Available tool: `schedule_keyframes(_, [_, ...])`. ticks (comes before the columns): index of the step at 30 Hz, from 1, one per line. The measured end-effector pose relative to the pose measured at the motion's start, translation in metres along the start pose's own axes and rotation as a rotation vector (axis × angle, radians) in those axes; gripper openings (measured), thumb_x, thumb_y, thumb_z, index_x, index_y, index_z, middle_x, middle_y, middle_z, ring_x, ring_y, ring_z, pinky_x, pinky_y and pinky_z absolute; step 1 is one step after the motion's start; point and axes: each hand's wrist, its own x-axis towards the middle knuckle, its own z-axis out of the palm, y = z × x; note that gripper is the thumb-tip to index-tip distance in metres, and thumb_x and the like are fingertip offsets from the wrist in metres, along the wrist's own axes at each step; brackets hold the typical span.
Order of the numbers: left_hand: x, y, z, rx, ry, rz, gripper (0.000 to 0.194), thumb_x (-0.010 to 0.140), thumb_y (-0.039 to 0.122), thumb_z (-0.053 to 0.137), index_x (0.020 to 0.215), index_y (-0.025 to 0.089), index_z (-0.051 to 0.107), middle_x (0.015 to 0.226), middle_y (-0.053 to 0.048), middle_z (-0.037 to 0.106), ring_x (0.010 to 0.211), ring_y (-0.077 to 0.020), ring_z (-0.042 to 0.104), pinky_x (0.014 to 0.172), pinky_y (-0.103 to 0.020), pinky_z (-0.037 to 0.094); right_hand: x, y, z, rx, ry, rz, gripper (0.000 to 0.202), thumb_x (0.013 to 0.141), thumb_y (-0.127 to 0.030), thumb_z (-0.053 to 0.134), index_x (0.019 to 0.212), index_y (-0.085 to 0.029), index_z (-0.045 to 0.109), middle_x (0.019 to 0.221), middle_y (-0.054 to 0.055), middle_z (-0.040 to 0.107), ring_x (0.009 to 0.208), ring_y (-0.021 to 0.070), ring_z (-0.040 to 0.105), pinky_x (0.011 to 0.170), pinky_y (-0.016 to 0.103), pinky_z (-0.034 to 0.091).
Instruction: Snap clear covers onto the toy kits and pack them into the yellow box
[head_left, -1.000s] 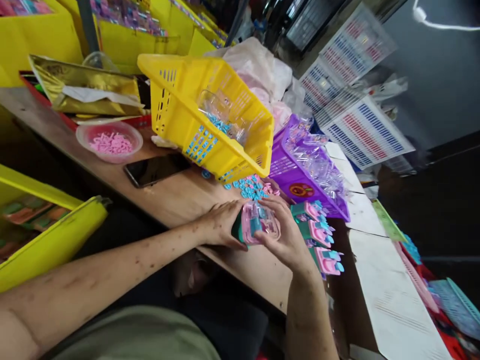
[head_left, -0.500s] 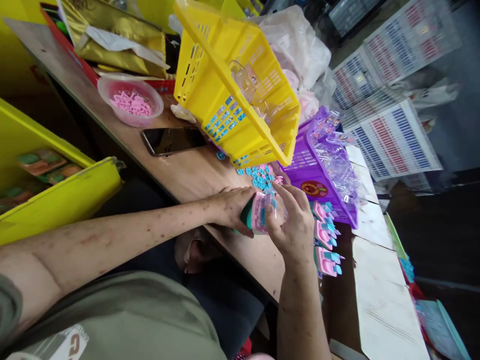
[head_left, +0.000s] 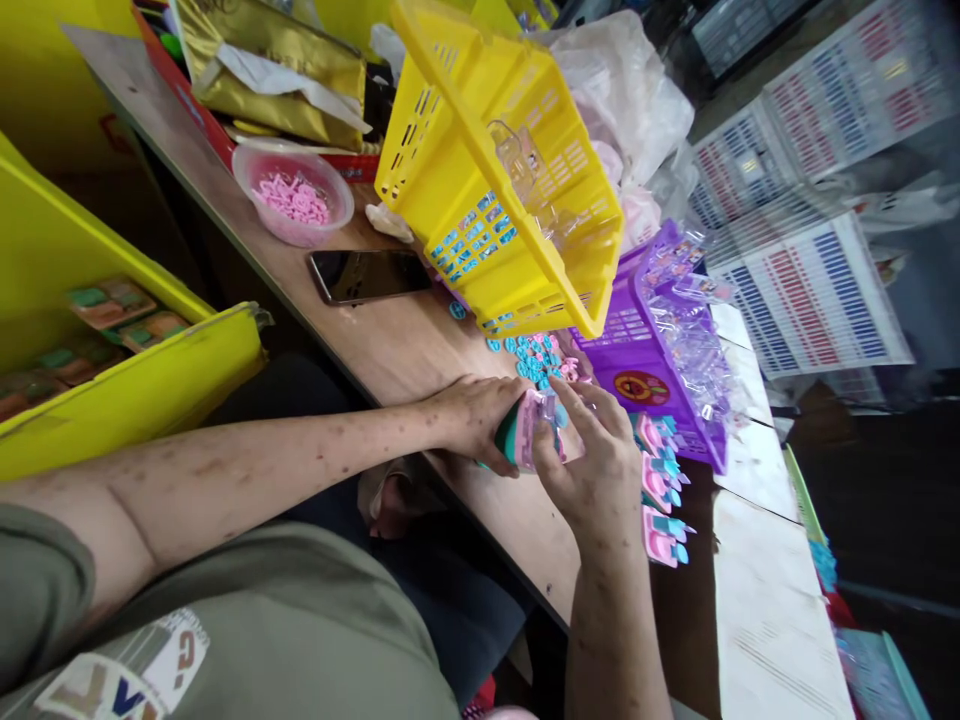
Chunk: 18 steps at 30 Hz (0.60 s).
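Note:
Above the wooden table edge, my left hand [head_left: 476, 420] is wrapped round a small green and pink plastic toy [head_left: 527, 430]. My right hand [head_left: 596, 460] is bent over the toy's other side, thumb and fingers against its clear and teal parts. Exactly what lies under those fingertips is hidden. Just beyond the hands lie loose blue discs [head_left: 529, 365] and small pink pieces [head_left: 571, 368]. Several similar pink and teal toys [head_left: 660, 490] stand in a row to the right of my right hand.
A yellow basket [head_left: 450, 170] leans beside a purple basket [head_left: 600, 350] of clear packets. A phone [head_left: 369, 275] and a bowl [head_left: 339, 205] of pink pieces lie to the left. White cardboard [head_left: 772, 600] covers the right side. A yellow bin [head_left: 187, 375] stands at lower left.
The whole view has shifted, so most things sit slightly farther right. Both hands stay at the toy, and the right fingers have changed position slightly on it.

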Motion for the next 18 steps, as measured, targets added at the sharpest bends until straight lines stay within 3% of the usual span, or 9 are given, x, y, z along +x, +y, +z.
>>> schedule_keyframes(10, [0.001, 0.000, 0.002, -0.005, -0.003, -0.019, 0.107, 0.066, 0.055, 0.108, 0.149, 0.024, 0.048, 0.149, -0.015, 0.072, 0.140, -0.0449, 0.071, 0.120, -0.055, 0.052, 0.003, -0.001, -0.002, 0.051, -0.063, 0.133, 0.045, 0.098, -0.033, 0.069, 0.141, -0.027, 0.082, 0.135, 0.014, 0.076, 0.127, 0.0383, 0.074, 0.111, 0.063, 0.064])
schedule_keyframes(18, [0.002, -0.001, 0.002, -0.009, -0.011, -0.005, 0.100, 0.067, 0.058, 0.107, 0.143, 0.025, 0.050, 0.148, -0.014, 0.072, 0.139, -0.0430, 0.071, 0.118, -0.054, 0.052, 0.015, -0.004, -0.001, 0.034, -0.153, 0.131, 0.046, 0.097, -0.037, 0.067, 0.137, -0.023, 0.084, 0.129, 0.016, 0.077, 0.124, 0.0403, 0.075, 0.111, 0.066, 0.064])
